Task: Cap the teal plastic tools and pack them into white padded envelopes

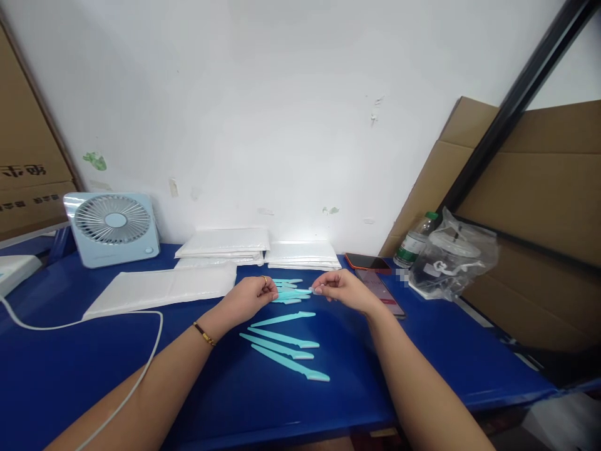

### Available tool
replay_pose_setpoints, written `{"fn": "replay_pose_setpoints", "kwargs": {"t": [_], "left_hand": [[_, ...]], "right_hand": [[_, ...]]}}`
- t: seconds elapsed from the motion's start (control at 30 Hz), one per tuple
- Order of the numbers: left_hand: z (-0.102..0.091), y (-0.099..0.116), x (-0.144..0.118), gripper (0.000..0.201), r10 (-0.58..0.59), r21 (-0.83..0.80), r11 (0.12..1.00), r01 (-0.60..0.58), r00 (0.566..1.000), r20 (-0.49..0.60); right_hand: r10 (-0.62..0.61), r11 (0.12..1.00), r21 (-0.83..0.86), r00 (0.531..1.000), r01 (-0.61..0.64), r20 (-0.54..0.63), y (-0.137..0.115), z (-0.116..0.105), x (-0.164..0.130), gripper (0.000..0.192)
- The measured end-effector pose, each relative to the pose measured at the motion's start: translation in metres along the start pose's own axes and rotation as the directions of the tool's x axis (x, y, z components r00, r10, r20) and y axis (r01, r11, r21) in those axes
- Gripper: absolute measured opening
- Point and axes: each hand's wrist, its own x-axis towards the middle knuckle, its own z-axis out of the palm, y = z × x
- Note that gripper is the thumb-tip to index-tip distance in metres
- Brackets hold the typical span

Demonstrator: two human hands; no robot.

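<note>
My left hand pinches the handle end of a turquoise eyebrow razor between thumb and fingers. At the razor's other end, my right hand pinches a small whitish, see-through cap; whether it sits fully on the blade is too small to tell. Beneath and behind the held razor lie several more turquoise razors, partly hidden by my left hand. Closer to me, several razors are fanned out on the blue table, their blade ends pointing right.
White padded packets are stacked by the wall, with one packet lying to the left. A light-blue fan stands farther left; a white cable crosses over my left forearm. Phones, a bottle and a bagged cup are right.
</note>
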Motion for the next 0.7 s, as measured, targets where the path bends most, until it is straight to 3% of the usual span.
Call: {"fn": "replay_pose_setpoints", "kwargs": {"t": [0.17,0.3,0.37,0.47,0.57,0.7], "left_hand": [[0.003,-0.001,0.001,0.028,0.006,-0.008,1.0,-0.006,1.0,0.018],[0.002,0.0,0.002,0.027,-0.007,0.076,0.997,0.007,1.0,-0.008],[0.001,0.0,0.001,0.026,0.005,0.141,0.99,0.009,0.995,-0.101],[0.0,0.003,-0.002,0.032,0.047,0.21,0.978,-0.007,0.982,-0.184],[0.002,0.007,-0.006,0.031,0.062,0.237,0.97,-0.053,0.998,-0.032],[0.009,0.012,-0.008,0.022,0.028,0.275,0.959,-0.065,0.99,0.136]], "right_hand": [[-0.021,1.0,0.0,1.0,0.021,0.021,0.0,0.013,0.003,0.028],[-0.036,0.998,0.059,0.998,0.033,0.049,0.002,0.02,0.005,0.035],[-0.046,0.999,0.004,0.998,0.046,-0.032,0.005,0.013,0.006,0.036],[-0.088,0.948,-0.318,0.95,-0.012,-0.3,0.012,-0.008,0.005,0.023],[-0.09,0.816,-0.557,0.92,-0.151,-0.381,0.021,-0.026,0.003,0.015],[-0.05,0.727,-0.666,0.955,-0.165,-0.291,0.035,-0.028,0.008,0.015]]}}
